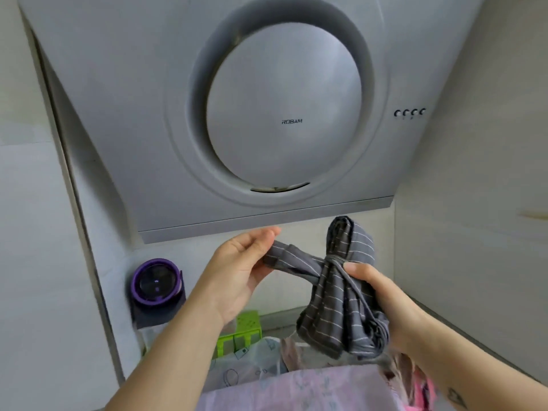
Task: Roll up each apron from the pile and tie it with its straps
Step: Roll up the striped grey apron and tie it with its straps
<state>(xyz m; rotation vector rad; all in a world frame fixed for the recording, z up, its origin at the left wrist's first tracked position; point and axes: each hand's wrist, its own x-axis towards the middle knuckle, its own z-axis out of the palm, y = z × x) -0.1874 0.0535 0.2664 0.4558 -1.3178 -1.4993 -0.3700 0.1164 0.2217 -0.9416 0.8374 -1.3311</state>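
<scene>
Head view: the right hand (385, 295) fingers (355, 269) curl round the lower half of a rolled grey white-striped cloth apron (341, 307), held in the air at 5 o'clock. Toward 9 o'clock from it, the left hand (237, 268) pinches its loose striped end (290, 259), which stretches out from the thin strap (333, 259) wound round the roll's waist. At 6 o'clock lies a pile of pink and white printed aprons (296, 387); a grey metal range hood (284, 114) fills 12 o'clock.

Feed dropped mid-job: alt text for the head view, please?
Two hands hold a grey striped apron, rolled and tied round its middle with a strap: the right hand grips the roll's lower half, the left hand holds a fabric end sticking out leftward. A grey range hood fills the background; a pile of pale fabrics lies below.
</scene>
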